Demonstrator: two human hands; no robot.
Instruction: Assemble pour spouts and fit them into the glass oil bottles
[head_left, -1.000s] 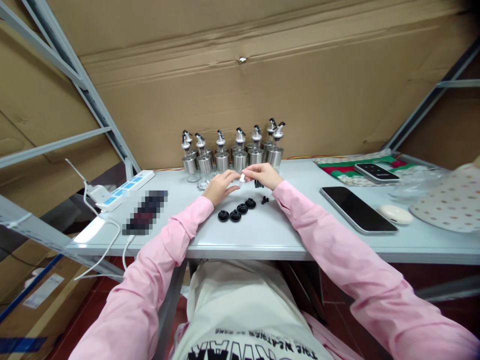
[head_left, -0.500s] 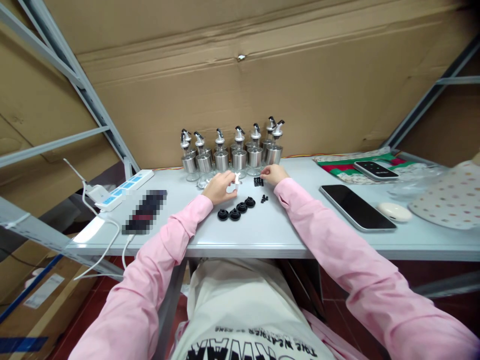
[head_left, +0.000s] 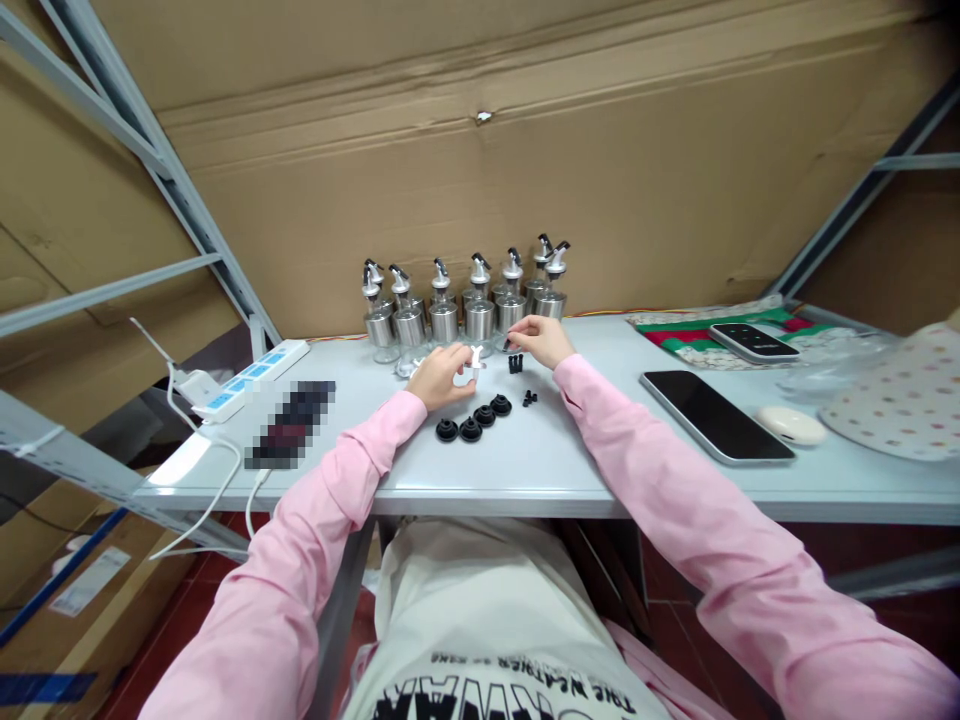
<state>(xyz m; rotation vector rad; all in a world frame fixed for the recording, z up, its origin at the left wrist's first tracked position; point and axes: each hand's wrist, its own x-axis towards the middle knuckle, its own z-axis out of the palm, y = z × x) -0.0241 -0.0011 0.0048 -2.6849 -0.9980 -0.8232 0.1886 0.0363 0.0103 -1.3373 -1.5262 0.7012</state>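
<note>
My left hand (head_left: 439,378) is closed on a whitish pourer spout (head_left: 475,358), held just above the table. Pinched in the fingertips of my right hand (head_left: 546,340) is a small black spout lever (head_left: 507,344). Below that hand a short row of similar black levers (head_left: 515,364) lies on the table. Nearer to me are several tiny black pieces (head_left: 530,398) and several round black stoppers (head_left: 470,429). Pale spout parts lie partly hidden behind my left hand. Behind both hands stand steel-and-glass oil bottles (head_left: 480,320) with pourers on top.
A power strip (head_left: 255,378) and a blurred-out phone (head_left: 291,425) with a white cable lie left on the table (head_left: 495,480). To the right are a large phone (head_left: 712,415), a white round case (head_left: 791,425), a dark-screened device (head_left: 754,342) and a dotted cloth item (head_left: 896,405). Cardboard (head_left: 525,180) stands behind.
My right hand has moved up and slightly left from the row of black levers, with one lever now in its fingertips. My left hand stays in place with the spout.
</note>
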